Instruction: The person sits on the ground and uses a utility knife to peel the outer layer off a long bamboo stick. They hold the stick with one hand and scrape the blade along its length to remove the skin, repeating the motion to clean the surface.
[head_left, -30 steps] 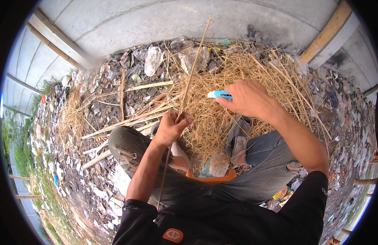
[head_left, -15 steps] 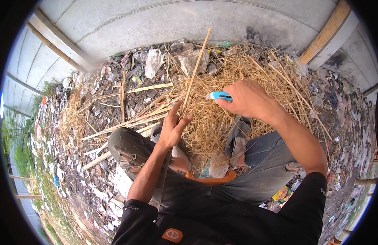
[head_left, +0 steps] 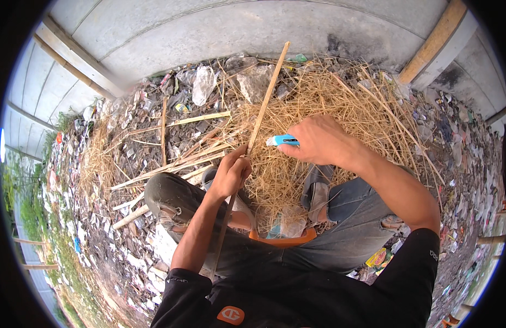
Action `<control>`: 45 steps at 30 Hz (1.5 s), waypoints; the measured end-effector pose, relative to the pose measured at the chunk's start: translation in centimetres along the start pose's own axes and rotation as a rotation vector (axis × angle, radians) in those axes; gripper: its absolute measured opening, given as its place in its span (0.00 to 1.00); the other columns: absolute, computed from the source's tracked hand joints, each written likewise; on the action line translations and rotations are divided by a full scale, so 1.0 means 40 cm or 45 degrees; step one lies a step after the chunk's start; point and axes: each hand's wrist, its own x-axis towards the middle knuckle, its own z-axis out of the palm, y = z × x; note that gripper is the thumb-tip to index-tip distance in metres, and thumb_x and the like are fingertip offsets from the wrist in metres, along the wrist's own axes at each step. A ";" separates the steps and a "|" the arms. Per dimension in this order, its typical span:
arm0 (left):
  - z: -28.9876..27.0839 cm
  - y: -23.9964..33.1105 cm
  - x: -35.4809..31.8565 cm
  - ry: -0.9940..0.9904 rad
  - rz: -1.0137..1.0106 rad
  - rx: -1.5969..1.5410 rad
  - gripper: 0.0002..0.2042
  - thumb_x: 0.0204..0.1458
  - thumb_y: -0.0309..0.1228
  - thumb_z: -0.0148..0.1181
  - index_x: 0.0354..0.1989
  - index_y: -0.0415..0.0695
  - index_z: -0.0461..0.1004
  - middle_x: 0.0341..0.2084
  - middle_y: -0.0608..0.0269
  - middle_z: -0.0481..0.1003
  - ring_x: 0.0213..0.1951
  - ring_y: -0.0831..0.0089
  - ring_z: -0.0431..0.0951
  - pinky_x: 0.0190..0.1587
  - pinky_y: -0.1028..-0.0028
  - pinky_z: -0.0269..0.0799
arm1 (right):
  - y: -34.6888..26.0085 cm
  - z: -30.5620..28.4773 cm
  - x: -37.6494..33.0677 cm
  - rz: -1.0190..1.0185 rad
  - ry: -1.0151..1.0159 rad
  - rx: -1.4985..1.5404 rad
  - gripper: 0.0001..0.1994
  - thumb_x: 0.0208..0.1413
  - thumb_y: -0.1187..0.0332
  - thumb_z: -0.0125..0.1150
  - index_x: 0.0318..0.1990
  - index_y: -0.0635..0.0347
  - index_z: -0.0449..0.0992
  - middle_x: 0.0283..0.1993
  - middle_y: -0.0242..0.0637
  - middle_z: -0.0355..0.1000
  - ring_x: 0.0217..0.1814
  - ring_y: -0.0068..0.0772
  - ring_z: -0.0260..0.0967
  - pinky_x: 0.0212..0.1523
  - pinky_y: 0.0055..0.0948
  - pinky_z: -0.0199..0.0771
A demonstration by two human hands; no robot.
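Observation:
My left hand is closed around a long thin bamboo strip. The strip slants up and away toward the wall, and its near part runs back under my left forearm toward my body. In my right hand is a light-blue utility knife, its tip pointing left toward the strip. A small gap lies between the knife and the strip. Beneath both hands spreads a heap of straw-like bamboo shavings.
Several bamboo strips lie on the littered ground to the left. A grey concrete wall stands ahead, with a bamboo pole leaning at the right. Under me shows an orange seat edge. A clear plastic bag lies near a rock.
My left fingers have closed around the bamboo strip, which has shifted slightly right. My right hand has moved left and a little nearer with the utility knife.

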 end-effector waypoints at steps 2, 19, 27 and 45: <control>0.014 0.013 -0.005 0.060 -0.030 -0.050 0.17 0.67 0.35 0.50 0.56 0.34 0.71 0.16 0.73 0.65 0.16 0.87 0.61 0.18 0.79 0.52 | -0.005 0.005 0.000 -0.008 0.002 0.016 0.23 0.61 0.47 0.59 0.30 0.62 0.80 0.21 0.49 0.75 0.25 0.52 0.77 0.31 0.49 0.75; 0.022 -0.010 0.012 0.067 0.091 -0.016 0.17 0.65 0.41 0.63 0.28 0.42 0.74 0.17 0.80 0.62 0.20 0.88 0.55 0.21 0.77 0.48 | -0.040 0.074 0.004 -0.301 0.076 -0.043 0.26 0.63 0.45 0.57 0.30 0.62 0.80 0.18 0.46 0.74 0.21 0.48 0.76 0.28 0.48 0.77; 0.034 0.007 0.003 0.115 0.064 -0.041 0.16 0.66 0.39 0.61 0.28 0.42 0.73 0.17 0.80 0.62 0.21 0.89 0.55 0.22 0.77 0.49 | -0.033 0.091 0.009 -0.322 0.098 0.003 0.27 0.63 0.44 0.56 0.28 0.61 0.80 0.17 0.45 0.72 0.19 0.47 0.73 0.26 0.48 0.75; 0.007 -0.009 0.001 -0.063 0.126 -0.040 0.07 0.61 0.30 0.61 0.36 0.39 0.76 0.24 0.76 0.70 0.27 0.87 0.64 0.29 0.79 0.59 | -0.043 0.083 0.003 -0.344 0.083 -0.021 0.25 0.63 0.45 0.58 0.28 0.59 0.80 0.15 0.41 0.71 0.17 0.44 0.72 0.24 0.44 0.74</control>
